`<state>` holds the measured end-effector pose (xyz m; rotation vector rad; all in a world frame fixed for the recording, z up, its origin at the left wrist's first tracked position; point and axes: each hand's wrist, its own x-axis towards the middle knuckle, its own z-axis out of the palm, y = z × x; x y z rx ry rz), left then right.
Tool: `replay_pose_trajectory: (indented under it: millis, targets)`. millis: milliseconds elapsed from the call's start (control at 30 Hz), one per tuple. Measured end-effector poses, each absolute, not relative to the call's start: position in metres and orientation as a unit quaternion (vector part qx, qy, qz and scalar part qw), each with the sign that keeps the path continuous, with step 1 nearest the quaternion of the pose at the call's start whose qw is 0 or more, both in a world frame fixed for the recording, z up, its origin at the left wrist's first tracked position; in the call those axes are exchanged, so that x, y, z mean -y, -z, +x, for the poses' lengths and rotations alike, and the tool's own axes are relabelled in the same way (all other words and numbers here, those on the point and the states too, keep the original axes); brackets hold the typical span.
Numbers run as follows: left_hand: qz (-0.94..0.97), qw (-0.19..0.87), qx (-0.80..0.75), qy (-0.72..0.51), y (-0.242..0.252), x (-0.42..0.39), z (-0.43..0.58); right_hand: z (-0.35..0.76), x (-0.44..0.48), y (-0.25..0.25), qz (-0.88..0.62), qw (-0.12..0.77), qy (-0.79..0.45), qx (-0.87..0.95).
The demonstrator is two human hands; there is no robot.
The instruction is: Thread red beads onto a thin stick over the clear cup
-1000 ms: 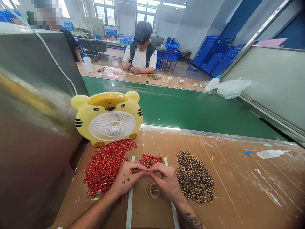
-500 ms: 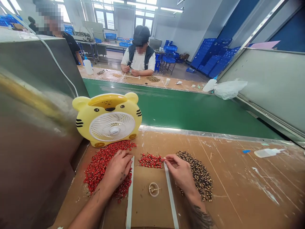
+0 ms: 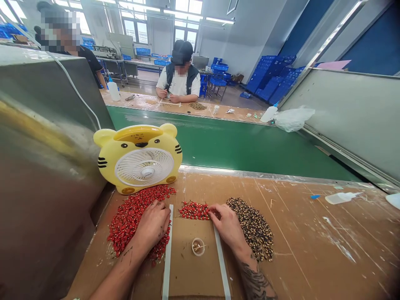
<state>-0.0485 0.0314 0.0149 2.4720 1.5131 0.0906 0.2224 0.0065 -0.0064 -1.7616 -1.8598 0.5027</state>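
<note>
My left hand [image 3: 153, 221] rests over the right side of a large pile of small red pieces [image 3: 125, 223] with pale tips. Its fingers are bent together, and what they hold, if anything, is hidden. My right hand [image 3: 227, 224] has thumb and forefinger pinched at the right end of a smaller red batch [image 3: 193, 210]. Whatever sits between those fingertips is too small to make out. Beside that hand lies a heap of black-and-tan pieces [image 3: 254, 229]. Between my forearms is a small clear cup [image 3: 198, 247] with a thin stick in it.
Pale tape strips [image 3: 167, 254] run along the cardboard-covered bench [image 3: 300, 237]. A yellow tiger-faced fan [image 3: 142, 160] stands behind the red pile, beside a metal housing [image 3: 46, 166]. Beyond is a green belt [image 3: 234, 139], with a co-worker [image 3: 179, 79] across it. A squeeze bottle [image 3: 340, 198] lies right.
The whole view has shifted slightly. My right hand keeps its pinch at the end of the small red batch, its fingers a little lower. My left hand stays over the large red pile.
</note>
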Motion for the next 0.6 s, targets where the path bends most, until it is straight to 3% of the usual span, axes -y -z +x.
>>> replay_pose_trajectory:
  millis: [233, 600]
  targets:
    - [0.845, 0.136, -0.516, -0.048, -0.014, -0.032, -0.050, 0.229, 0.001, -0.006, -0.640, 0.282, -0.193, 0.689]
    - [0.844, 0.149, -0.513, -0.061, -0.017, -0.032, -0.051, 0.215, 0.031, -0.025, -0.546, 0.218, -0.343, 0.733]
